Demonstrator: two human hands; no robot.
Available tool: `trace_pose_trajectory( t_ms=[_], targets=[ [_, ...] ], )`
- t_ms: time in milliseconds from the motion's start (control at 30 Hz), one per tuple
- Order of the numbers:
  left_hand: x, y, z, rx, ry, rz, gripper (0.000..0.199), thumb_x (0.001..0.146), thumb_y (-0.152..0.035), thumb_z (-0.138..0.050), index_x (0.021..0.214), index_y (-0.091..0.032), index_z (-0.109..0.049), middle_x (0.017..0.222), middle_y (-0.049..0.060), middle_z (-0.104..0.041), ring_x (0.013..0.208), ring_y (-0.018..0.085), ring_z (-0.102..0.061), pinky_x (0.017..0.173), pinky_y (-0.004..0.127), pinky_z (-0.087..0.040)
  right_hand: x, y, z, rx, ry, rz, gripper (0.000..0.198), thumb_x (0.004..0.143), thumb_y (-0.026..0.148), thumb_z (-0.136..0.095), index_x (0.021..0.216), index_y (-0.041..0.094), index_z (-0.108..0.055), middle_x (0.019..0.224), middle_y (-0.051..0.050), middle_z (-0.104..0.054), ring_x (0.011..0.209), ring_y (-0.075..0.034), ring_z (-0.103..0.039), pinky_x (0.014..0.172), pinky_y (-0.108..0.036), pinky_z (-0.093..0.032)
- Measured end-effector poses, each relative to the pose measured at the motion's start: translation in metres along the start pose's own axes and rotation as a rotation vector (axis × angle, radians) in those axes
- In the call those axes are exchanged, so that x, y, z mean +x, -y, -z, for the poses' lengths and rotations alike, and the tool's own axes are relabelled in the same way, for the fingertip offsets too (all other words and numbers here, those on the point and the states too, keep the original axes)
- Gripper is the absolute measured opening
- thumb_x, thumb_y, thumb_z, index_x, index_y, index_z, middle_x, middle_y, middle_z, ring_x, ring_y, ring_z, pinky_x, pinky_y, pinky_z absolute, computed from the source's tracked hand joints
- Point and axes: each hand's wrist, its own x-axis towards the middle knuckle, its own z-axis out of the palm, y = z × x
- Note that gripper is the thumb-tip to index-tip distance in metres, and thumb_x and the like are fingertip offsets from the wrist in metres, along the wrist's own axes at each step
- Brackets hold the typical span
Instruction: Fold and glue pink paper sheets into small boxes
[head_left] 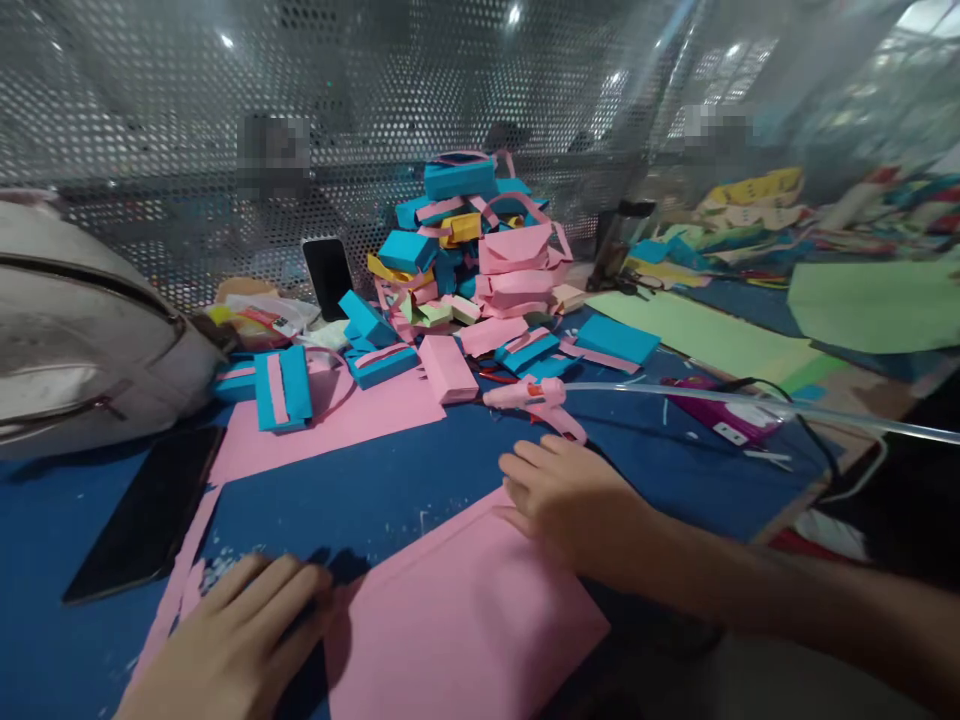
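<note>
A pink paper sheet [457, 620] lies in front of me on the blue table, with a narrow crease along its far edge. My left hand [259, 615] is closed at the sheet's left corner, fingers bent and their tips partly hidden. At the far right corner, my right hand [574, 495] has its thumb on the paper and its fingers curled beyond the edge. Just past that hand lies a pink glue gun [547, 398], a long clear glue stick [690, 395] running out of its back. A folded pink paper box [448, 370] is beside the nozzle.
Small blue, pink and yellow paper bags [514, 250] are piled at the back. A dark tablet or phone [150, 510] and a pale backpack [82, 330] occupy the left. Rightward are a purple box [724, 410], green paper sheets [705, 330] and a black cable [806, 430].
</note>
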Motion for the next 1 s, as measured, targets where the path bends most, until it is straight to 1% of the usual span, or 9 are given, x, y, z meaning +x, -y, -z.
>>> trace_pose_trajectory(
  t_ms=[67,167,267,333,500,733,867,900,1000],
  targets=[
    [0.022,-0.011,0.003,0.031,-0.041,-0.005,0.046,0.096,-0.009,-0.028,0.111,-0.027,-0.068,0.100,0.004,-0.069,0.086,0.021,-0.056,0.080,0.038,-0.035,0.009,0.009,0.000,0.044,-0.023,0.090,0.023,0.091,0.032,-0.061,0.076,0.016,-0.066,0.077,-0.005,-0.058,0.074,-0.020,-0.047,0.061,-0.035,-0.026],
    [0.045,-0.027,0.000,0.091,0.034,-0.124,0.044,0.095,-0.005,-0.032,0.127,-0.019,-0.058,0.117,0.007,-0.066,0.091,0.020,-0.057,0.081,0.036,-0.038,0.015,0.026,-0.006,0.127,-0.034,0.252,0.032,0.096,0.040,-0.053,0.107,0.012,-0.065,0.084,-0.006,-0.060,0.079,-0.020,-0.048,0.064,-0.035,-0.030],
    [0.051,-0.036,-0.007,0.148,0.064,-0.167,0.043,0.094,-0.008,-0.038,0.134,-0.015,-0.053,0.122,0.009,-0.065,0.094,0.022,-0.057,0.083,0.036,-0.039,0.010,0.036,-0.015,0.147,-0.093,0.313,0.050,0.096,0.043,-0.053,0.127,0.004,-0.054,0.094,-0.009,-0.061,0.085,-0.022,-0.050,0.068,-0.036,-0.033],
    [0.045,-0.037,-0.010,0.153,0.079,-0.132,0.047,0.092,-0.006,-0.040,0.136,-0.018,-0.050,0.126,0.009,-0.063,0.098,0.023,-0.057,0.086,0.037,-0.039,0.003,0.034,-0.021,0.153,-0.098,0.300,0.058,0.093,0.047,-0.057,0.133,0.005,-0.050,0.096,-0.009,-0.062,0.086,-0.022,-0.051,0.069,-0.036,-0.034],
    [0.021,-0.033,-0.001,0.190,0.102,-0.008,0.067,0.077,0.001,-0.042,0.137,-0.027,-0.050,0.132,0.004,-0.061,0.104,0.024,-0.057,0.090,0.037,-0.038,-0.021,0.013,-0.025,0.047,-0.047,0.142,0.055,0.087,0.047,-0.065,0.128,0.012,-0.056,0.088,-0.006,-0.064,0.077,-0.021,-0.053,0.065,-0.035,-0.032],
    [0.020,-0.043,0.024,0.308,0.003,-0.089,0.050,0.076,-0.018,-0.050,0.125,-0.016,-0.061,0.119,0.009,-0.069,0.095,0.025,-0.060,0.084,0.036,-0.041,-0.058,-0.010,-0.030,-0.185,-0.061,-0.027,0.045,0.085,0.037,-0.065,0.118,0.006,-0.064,0.082,-0.009,-0.067,0.069,-0.023,-0.053,0.064,-0.038,-0.033],
    [0.037,-0.053,0.013,0.233,-0.057,0.056,0.025,0.087,-0.019,-0.052,0.106,-0.018,-0.067,0.105,0.007,-0.070,0.086,0.024,-0.060,0.077,0.037,-0.041,-0.057,-0.014,-0.031,-0.207,-0.110,-0.002,0.035,0.085,0.027,-0.064,0.111,0.004,-0.067,0.080,-0.010,-0.068,0.071,-0.024,-0.056,0.064,-0.037,-0.034],
    [0.042,-0.055,0.008,0.232,-0.107,0.035,0.020,0.089,-0.014,-0.050,0.097,-0.017,-0.068,0.100,0.008,-0.071,0.080,0.023,-0.059,0.073,0.037,-0.041,-0.053,-0.015,-0.029,-0.187,-0.105,0.002,0.032,0.085,0.026,-0.065,0.108,0.005,-0.069,0.080,-0.010,-0.068,0.071,-0.024,-0.057,0.064,-0.037,-0.034],
    [0.059,-0.055,-0.005,0.198,0.007,-0.054,0.021,0.092,-0.010,-0.049,0.105,-0.015,-0.064,0.089,0.006,-0.068,0.073,0.020,-0.058,0.066,0.035,-0.039,-0.042,-0.015,-0.016,-0.086,0.008,-0.046,0.016,0.086,0.024,-0.065,0.093,0.011,-0.072,0.078,-0.007,-0.068,0.073,-0.024,-0.059,0.064,-0.035,-0.035]
  ],
)
